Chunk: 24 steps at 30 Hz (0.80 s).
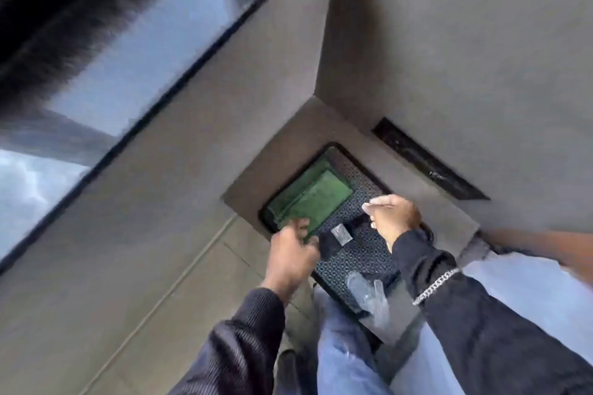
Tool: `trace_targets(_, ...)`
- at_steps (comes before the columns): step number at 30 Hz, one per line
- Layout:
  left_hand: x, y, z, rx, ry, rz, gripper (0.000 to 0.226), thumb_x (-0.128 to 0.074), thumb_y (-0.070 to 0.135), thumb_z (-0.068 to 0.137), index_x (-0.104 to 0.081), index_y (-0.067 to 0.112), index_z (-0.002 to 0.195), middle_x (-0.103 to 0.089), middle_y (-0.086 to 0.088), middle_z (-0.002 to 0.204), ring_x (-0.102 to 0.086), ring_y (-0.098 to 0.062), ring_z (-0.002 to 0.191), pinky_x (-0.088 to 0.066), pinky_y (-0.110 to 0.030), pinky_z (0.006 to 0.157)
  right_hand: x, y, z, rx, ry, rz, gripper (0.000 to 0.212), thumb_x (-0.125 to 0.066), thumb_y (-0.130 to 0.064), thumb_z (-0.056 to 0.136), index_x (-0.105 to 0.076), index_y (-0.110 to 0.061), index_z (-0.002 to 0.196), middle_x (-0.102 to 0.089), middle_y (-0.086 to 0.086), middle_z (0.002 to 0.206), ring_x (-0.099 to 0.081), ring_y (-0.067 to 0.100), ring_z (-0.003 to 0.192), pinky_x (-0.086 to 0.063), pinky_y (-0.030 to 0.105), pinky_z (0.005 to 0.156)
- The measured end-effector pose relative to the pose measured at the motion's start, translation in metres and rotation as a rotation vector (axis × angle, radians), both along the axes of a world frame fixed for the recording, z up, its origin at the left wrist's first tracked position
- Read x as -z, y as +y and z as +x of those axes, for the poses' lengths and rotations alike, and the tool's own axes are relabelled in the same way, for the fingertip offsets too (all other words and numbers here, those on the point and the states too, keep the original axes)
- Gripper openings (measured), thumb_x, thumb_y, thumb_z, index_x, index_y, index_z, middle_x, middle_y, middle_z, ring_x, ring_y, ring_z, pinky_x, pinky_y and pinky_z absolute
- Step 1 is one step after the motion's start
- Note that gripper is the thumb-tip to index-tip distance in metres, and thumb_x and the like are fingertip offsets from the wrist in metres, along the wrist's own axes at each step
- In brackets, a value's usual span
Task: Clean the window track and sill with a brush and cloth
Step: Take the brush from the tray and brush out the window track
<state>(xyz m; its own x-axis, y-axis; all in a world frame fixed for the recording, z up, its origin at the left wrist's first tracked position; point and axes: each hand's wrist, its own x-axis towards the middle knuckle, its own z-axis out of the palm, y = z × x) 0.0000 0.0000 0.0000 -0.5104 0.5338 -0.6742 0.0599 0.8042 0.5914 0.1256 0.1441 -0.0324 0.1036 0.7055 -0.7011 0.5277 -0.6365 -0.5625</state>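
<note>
A black perforated tray lies in a grey corner below me. On its far half rests a flat green rectangular thing; blur hides whether it is a cloth or a pan. My left hand reaches its near corner, fingers apart and touching the edge. A small black item with a silver label lies between my hands. My right hand hovers over the tray's right side with fingers curled down, palm hidden. A clear plastic object sits at the tray's near end.
The window glass with its dark frame runs diagonally at upper left above a grey wall. A black slot is set in the grey surface right of the tray. My jeans leg is just below the tray.
</note>
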Motion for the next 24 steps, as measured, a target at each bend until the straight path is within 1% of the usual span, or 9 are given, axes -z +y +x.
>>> trace_targets(2,0.042,0.012,0.007,0.007,-0.024,-0.104,0.026,-0.059,0.013,0.083,-0.064,0.012,0.108,-0.07,-0.006,0.101,-0.066,-0.026,0.095,-0.049,-0.021,0.077,0.045,0.0,0.019,0.106,0.025,-0.091,0.012,-0.076,0.004,0.076,-0.067,0.007,0.083,-0.063,0.006,0.047,-0.057,0.014,0.039,-0.053,0.028,0.042)
trace_targets(3,0.059,0.016,0.008,0.04,-0.004,-0.158,0.025,-0.058,0.014,0.082,-0.065,0.012,0.106,-0.071,-0.011,0.102,-0.066,-0.032,0.099,-0.051,-0.029,0.081,0.061,-0.003,0.028,0.109,-0.012,-0.12,0.014,-0.078,0.002,0.076,-0.064,0.004,0.077,-0.061,0.005,0.045,-0.056,0.012,0.036,-0.052,0.026,0.041)
trace_targets(5,0.093,0.026,0.013,0.181,0.048,-0.271,0.027,-0.057,0.02,0.081,-0.063,0.014,0.106,-0.07,-0.018,0.108,-0.064,-0.038,0.104,-0.051,-0.038,0.084,0.092,-0.006,0.036,0.113,-0.088,-0.16,0.027,-0.083,-0.013,0.074,-0.059,-0.006,0.065,-0.064,0.013,0.057,-0.062,0.021,0.048,-0.058,0.036,0.054)
trace_targets(8,0.119,0.032,0.03,0.425,0.224,-0.283,0.028,-0.058,0.028,0.08,-0.058,0.013,0.103,-0.069,-0.021,0.103,-0.065,-0.042,0.094,-0.05,-0.04,0.07,0.115,-0.002,0.031,0.106,-0.212,-0.114,0.04,-0.089,-0.031,0.065,-0.054,-0.012,0.063,-0.068,0.019,0.063,-0.071,0.03,0.055,-0.06,0.045,0.056)
trace_targets(12,0.138,0.028,0.053,0.545,0.332,-0.207,0.033,-0.066,0.016,0.077,-0.05,0.009,0.105,-0.066,-0.019,0.095,-0.064,-0.042,0.083,-0.043,-0.039,0.058,0.13,-0.003,0.02,0.18,-0.257,-0.08,0.038,-0.091,-0.028,0.061,-0.058,-0.014,0.075,-0.069,0.011,0.058,-0.068,0.018,0.042,-0.058,0.036,0.042)
trace_targets(15,0.131,0.027,0.055,0.459,0.267,-0.19,0.022,-0.062,0.008,0.075,-0.054,0.009,0.096,-0.067,-0.018,0.086,-0.063,-0.041,0.077,-0.039,-0.036,0.057,0.124,-0.002,0.018,0.128,-0.294,-0.111,0.03,-0.084,-0.03,0.061,-0.062,-0.013,0.073,-0.074,0.015,0.072,-0.072,0.026,0.063,-0.061,0.043,0.06)
trace_targets(16,0.124,0.027,0.052,0.405,0.218,-0.177,0.019,-0.06,0.004,0.074,-0.057,0.009,0.093,-0.068,-0.017,0.085,-0.063,-0.04,0.078,-0.04,-0.035,0.058,0.116,0.0,0.018,0.118,-0.265,-0.124,0.028,-0.082,-0.03,0.061,-0.059,-0.015,0.065,-0.073,0.015,0.072,-0.068,0.027,0.063,-0.059,0.042,0.062)
trace_targets(19,0.085,0.025,0.029,0.263,0.086,-0.091,0.022,-0.057,-0.001,0.078,-0.067,0.011,0.094,-0.073,-0.009,0.092,-0.065,-0.031,0.089,-0.052,-0.034,0.073,0.072,0.012,0.012,0.07,-0.039,-0.112,0.038,-0.081,-0.018,0.068,-0.047,-0.015,0.052,-0.058,0.006,0.047,-0.047,0.021,0.044,-0.041,0.027,0.041)
trace_targets(24,-0.038,0.013,-0.035,0.119,0.181,0.145,0.018,-0.063,0.003,0.081,-0.07,0.014,0.094,-0.073,-0.003,0.094,-0.066,-0.019,0.089,-0.048,-0.024,0.078,-0.068,0.022,-0.024,-0.109,0.366,-0.131,0.015,-0.075,-0.013,0.083,-0.063,-0.004,0.083,-0.064,0.005,0.06,-0.06,0.014,0.045,-0.047,0.022,0.042)
